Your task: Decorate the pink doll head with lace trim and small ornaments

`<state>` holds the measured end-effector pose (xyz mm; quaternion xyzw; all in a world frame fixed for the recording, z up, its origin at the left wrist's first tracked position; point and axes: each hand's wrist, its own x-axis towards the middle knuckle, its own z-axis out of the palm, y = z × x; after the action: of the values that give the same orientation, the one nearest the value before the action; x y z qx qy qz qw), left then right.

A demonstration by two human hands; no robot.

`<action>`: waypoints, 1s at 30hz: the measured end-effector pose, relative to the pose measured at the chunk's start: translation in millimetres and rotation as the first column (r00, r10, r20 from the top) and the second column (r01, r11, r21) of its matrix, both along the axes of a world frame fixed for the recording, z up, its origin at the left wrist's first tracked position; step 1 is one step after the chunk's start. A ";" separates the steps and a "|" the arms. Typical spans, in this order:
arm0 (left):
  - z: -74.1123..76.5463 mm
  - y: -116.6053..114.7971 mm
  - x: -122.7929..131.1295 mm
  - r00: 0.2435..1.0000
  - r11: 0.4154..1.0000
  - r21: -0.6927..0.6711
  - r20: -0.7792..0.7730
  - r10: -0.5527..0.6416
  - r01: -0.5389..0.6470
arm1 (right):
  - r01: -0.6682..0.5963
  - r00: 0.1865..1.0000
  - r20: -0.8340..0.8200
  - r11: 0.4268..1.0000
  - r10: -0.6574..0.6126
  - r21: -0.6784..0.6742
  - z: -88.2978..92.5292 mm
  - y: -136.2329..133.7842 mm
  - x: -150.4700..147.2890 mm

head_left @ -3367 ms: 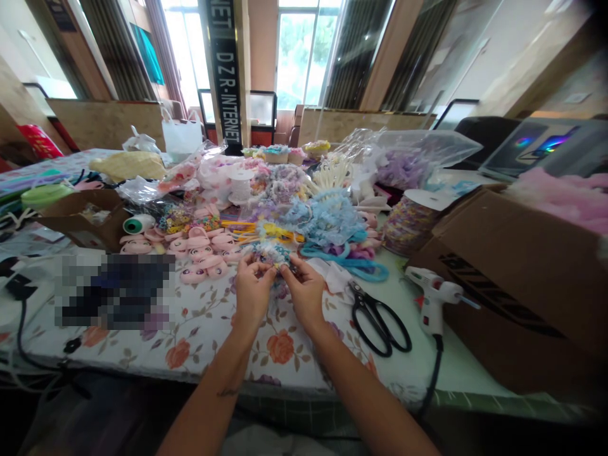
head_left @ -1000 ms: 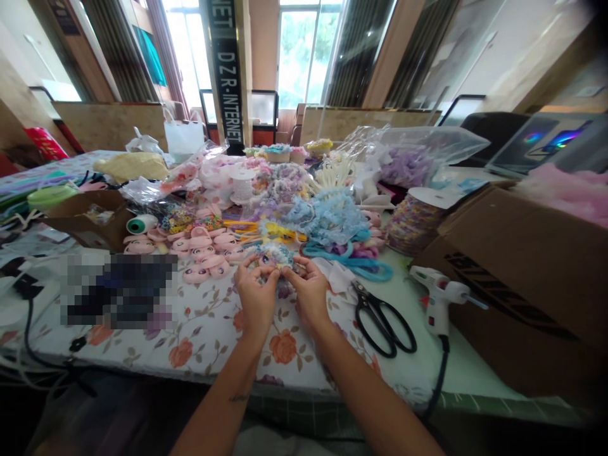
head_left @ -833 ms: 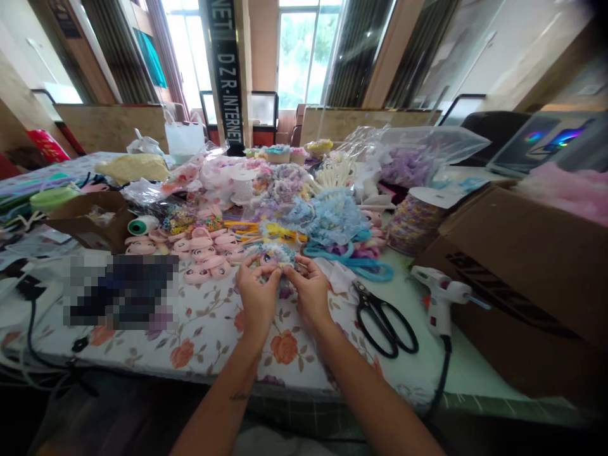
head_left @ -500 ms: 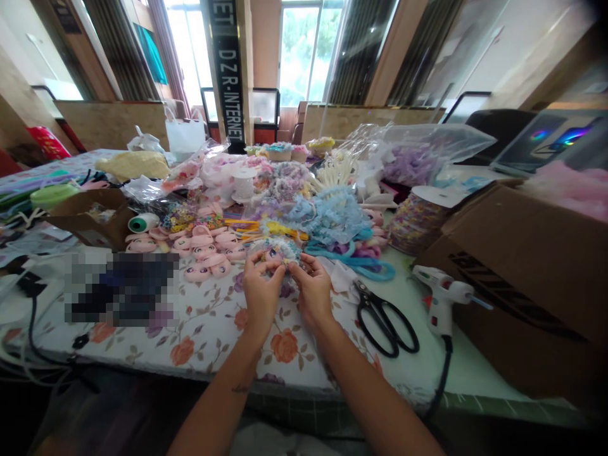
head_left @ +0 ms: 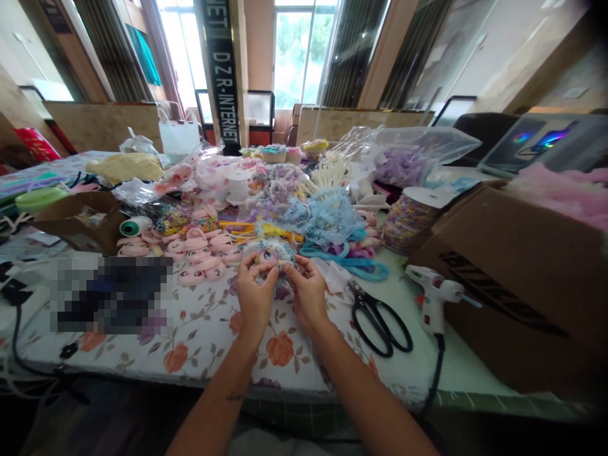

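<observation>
A small doll head with a painted eye and pale blue, fluffy yarn hair is between my two hands above the flowered tablecloth. My left hand grips its left side, thumb and fingers closed on it. My right hand pinches its lower right edge, fingers curled. Fingers cover part of the head. Beyond it are several pink doll faces and a heap of light blue fluffy yarn. To the right of my right hand lie black-handled scissors.
A white glue gun with a cord rests by a large cardboard box on the right. Close by stands a spool of multicoloured yarn. At the left are a small cardboard box and a pixelated dark patch.
The view has shifted slightly, so most things sit a little further left. My thumbs are slightly further apart; both hands stay at the doll head.
</observation>
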<state>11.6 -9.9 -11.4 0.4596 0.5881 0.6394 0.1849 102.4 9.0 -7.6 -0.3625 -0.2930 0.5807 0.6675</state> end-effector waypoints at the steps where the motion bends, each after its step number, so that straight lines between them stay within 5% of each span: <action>1: 0.3 -0.3 0.0 1.000 1.000 -0.006 -0.007 0.008 -0.008 | 0.001 1.000 0.008 1.000 -0.001 -0.001 -0.4 0.1 -0.1; 16: 6.0 -4.2 6.5 0.986 0.990 0.022 -0.083 0.143 -0.142 | -0.014 1.000 0.000 1.000 0.014 -0.011 -1.1 -1.0 -2.7; 23: 8.2 -9.9 3.9 0.987 0.997 0.050 -0.149 0.061 -0.054 | -0.015 0.998 -0.067 0.998 0.011 -0.053 3.1 0.5 0.1; 27: 13.4 -21.9 -48.0 0.897 0.971 0.135 -0.376 0.233 -0.196 | 0.005 0.989 -0.144 0.993 -0.022 -0.118 4.3 5.7 7.5; 30: 14.5 -32.7 -119.0 0.657 0.840 0.101 -0.576 0.486 -0.532 | -0.006 0.984 -0.178 0.992 -0.017 -0.124 4.5 7.1 10.3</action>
<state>-107.3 -42.6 3.1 0.4414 0.7442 0.4708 -0.1726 112.7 16.1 -3.1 -0.3505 -0.1943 0.6261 0.6688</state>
